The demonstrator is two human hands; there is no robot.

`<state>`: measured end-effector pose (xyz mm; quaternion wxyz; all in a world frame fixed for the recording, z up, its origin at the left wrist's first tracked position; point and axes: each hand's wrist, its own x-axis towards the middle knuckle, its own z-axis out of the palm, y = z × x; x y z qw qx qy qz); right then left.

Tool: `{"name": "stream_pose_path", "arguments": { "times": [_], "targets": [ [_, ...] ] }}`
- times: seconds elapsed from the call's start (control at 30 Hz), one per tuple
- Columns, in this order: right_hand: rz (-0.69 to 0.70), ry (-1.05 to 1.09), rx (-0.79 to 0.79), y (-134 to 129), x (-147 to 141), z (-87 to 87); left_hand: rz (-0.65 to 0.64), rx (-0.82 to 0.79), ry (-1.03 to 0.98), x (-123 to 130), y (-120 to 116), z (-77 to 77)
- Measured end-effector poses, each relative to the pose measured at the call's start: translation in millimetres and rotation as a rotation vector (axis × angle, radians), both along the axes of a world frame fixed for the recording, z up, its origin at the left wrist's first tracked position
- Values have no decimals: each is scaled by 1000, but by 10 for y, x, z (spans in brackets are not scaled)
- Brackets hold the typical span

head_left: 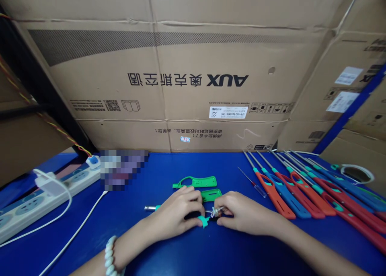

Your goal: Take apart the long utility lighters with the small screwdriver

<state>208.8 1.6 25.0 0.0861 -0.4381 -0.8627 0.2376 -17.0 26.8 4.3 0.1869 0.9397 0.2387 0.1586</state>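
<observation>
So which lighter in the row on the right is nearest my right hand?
The orange lighter at the row's left end, beside the screwdriver; all the other lighters lie farther right.

On the worktop (175, 252): power strip (33, 205) left, lighters (304, 197) right, and, apparently, casing halves (208, 182) between. Cardboard (181, 103) stands behind.

Free passage lies between the rear green shell (206, 182) and screwdriver (259, 189); lighters (316, 198) (packed close) block the right.
</observation>
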Motion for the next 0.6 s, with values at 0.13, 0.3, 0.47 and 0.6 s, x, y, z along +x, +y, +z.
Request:
{"name": "stream_pose_path", "arguments": {
  "times": [0.13,0.3,0.47,0.6],
  "targets": [
    [-6,95,-96,64,54,14,-49,-35,7,-8,-5,32],
    [-39,212,-213,134,76,-38,-22,15,4,-1,0,11],
    [-58,214,-204,165,72,-91,6,118,21,1,7,-29],
    [-65,162,-157,165,66,-102,7,123,39,-3,2,-28]
  ]
}}
